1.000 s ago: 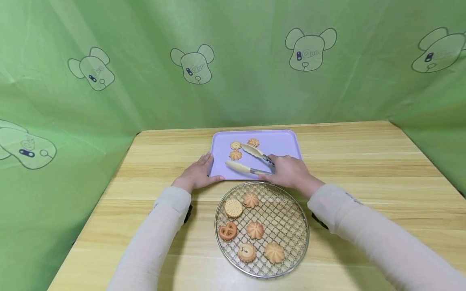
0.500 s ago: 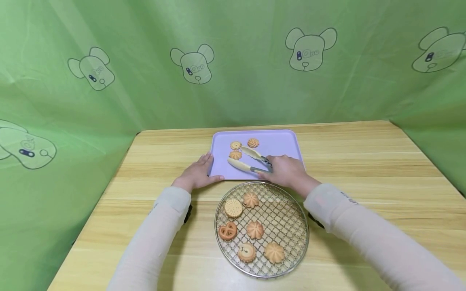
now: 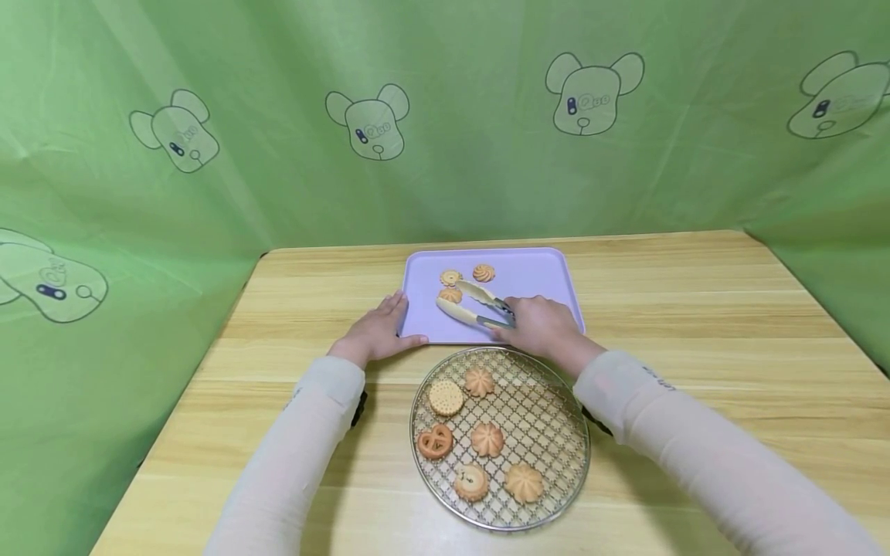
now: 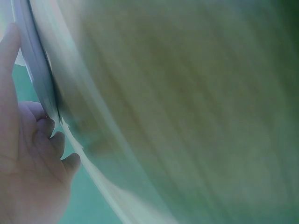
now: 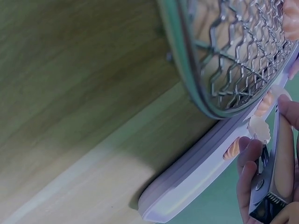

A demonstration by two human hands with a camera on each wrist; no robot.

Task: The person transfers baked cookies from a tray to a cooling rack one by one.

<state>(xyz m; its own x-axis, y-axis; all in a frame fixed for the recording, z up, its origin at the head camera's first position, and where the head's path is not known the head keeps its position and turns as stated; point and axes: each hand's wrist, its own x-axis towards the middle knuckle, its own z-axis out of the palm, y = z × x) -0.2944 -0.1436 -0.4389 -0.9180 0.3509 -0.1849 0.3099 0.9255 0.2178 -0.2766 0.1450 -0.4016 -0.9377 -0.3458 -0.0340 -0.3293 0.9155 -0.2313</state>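
Note:
My right hand [image 3: 545, 326] grips a pair of kitchen tongs [image 3: 459, 312] low over the purple tray [image 3: 535, 278]. The parted tong tips stand at a ridged flower-shaped cookie [image 3: 448, 295], which they partly overlap. Right behind it on the tray lie a scalloped round cookie [image 3: 450, 276] and a swirl cookie [image 3: 484, 272]. My left hand [image 3: 375, 328] rests at the tray's front left corner, thumb along the front rim and fingers against the left side. In the left wrist view, the thumb and fingers of that hand [image 4: 32, 158] touch the tray's rim [image 4: 39, 70].
Close in front of the tray, a round wire rack [image 3: 549, 417] holds several cookies, among them a pretzel-shaped one [image 3: 435, 442] and a dotted round one [image 3: 446, 398]. Both stand on a wooden table [image 3: 695, 332]. A green curtain [image 3: 473, 193] hangs behind and at both sides.
My right hand has shifted a little to the left, the tong tips drawing closer together around the flower-shaped cookie. The swirl cookie now shows fully beside the tongs. My left hand has stayed put.

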